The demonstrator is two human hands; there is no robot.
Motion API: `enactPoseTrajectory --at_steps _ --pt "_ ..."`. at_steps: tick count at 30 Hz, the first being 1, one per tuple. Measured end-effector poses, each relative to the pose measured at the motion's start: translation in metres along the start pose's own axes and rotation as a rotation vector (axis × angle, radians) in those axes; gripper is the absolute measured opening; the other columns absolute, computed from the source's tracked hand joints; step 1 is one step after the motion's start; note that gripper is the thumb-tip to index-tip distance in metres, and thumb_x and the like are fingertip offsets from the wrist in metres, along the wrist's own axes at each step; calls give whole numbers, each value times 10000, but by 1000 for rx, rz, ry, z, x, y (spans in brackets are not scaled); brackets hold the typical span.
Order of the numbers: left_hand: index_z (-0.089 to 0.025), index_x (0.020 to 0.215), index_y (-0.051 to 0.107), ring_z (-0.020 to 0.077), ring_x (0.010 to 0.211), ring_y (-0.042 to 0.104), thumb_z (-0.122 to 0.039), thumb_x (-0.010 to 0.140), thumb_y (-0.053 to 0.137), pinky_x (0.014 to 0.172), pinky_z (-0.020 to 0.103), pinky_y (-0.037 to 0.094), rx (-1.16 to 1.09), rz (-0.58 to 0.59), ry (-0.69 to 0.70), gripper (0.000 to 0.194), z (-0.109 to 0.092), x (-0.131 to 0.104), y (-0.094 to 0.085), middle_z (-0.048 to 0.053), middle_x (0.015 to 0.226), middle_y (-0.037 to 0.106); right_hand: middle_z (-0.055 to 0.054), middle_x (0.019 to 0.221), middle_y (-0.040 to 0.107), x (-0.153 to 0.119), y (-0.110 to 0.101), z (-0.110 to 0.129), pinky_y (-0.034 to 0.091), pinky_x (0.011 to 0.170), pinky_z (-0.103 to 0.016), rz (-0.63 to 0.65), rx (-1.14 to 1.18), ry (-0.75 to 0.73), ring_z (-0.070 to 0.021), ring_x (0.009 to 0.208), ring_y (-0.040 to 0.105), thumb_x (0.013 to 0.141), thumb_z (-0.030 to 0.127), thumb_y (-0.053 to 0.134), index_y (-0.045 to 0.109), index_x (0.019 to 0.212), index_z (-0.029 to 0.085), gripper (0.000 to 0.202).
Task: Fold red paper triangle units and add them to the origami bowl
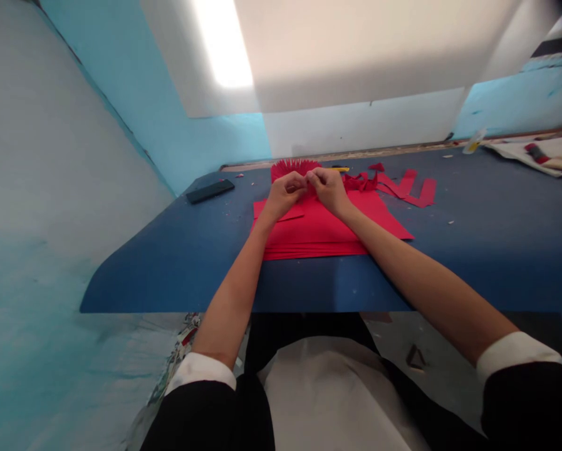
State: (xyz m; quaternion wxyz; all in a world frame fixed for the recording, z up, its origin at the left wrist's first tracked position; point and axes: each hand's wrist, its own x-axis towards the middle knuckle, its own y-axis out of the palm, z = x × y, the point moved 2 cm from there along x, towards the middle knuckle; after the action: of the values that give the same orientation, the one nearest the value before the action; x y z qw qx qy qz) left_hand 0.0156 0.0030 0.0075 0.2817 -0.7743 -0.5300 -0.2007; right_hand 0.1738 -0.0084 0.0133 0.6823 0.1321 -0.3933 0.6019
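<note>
My left hand (284,193) and my right hand (329,189) meet fingertip to fingertip, both closed in a pinch on what looks like a small piece of red paper, mostly hidden by the fingers. Beneath them lies a stack of red paper sheets (322,228), its layered edges facing me. A smaller folded red piece (290,213) rests on the stack under my left wrist. Just behind the hands stands a row of pointed, folded red paper (296,166). Crumpled or folded red pieces (361,181) lie right of my right hand.
On the blue table (182,263) are a black phone (210,191) at left, red paper strips (411,190) at right and a yellow tool (339,169) behind my right hand. A small bottle (474,141) and a pale cloth or sheet (520,150) are far right. A wall borders the back.
</note>
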Motion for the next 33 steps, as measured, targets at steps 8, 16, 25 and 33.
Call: enactPoseTrajectory --at_steps 8,16,25,33 --pt "-175 921 751 85 585 573 -85 847 783 648 221 517 13 -22 23 121 1 1 -4 -46 682 620 0 674 502 2 1 -10 350 679 -328 -4 75 26 -168 680 451 1028 422 532 586 703 214 389" --pt "-176 906 776 74 564 523 -28 854 685 596 205 460 29 -10 45 182 -2 -1 -5 -42 676 614 -24 751 591 2 2 -12 413 749 -342 3 111 6 -186 748 528 970 315 547 606 739 214 259" --pt "-167 843 725 70 556 569 9 810 580 551 186 475 -9 10 -3 230 -1 -1 -1 -17 773 691 -7 725 574 1 4 -6 411 741 -342 21 72 3 -178 709 509 881 188 557 588 746 222 143" --pt "-172 827 757 98 671 639 -46 847 657 623 207 509 43 -76 52 163 1 -1 -7 12 814 726 13 691 555 2 3 -3 395 671 -314 48 170 72 -154 657 485 857 212 581 603 753 216 106"
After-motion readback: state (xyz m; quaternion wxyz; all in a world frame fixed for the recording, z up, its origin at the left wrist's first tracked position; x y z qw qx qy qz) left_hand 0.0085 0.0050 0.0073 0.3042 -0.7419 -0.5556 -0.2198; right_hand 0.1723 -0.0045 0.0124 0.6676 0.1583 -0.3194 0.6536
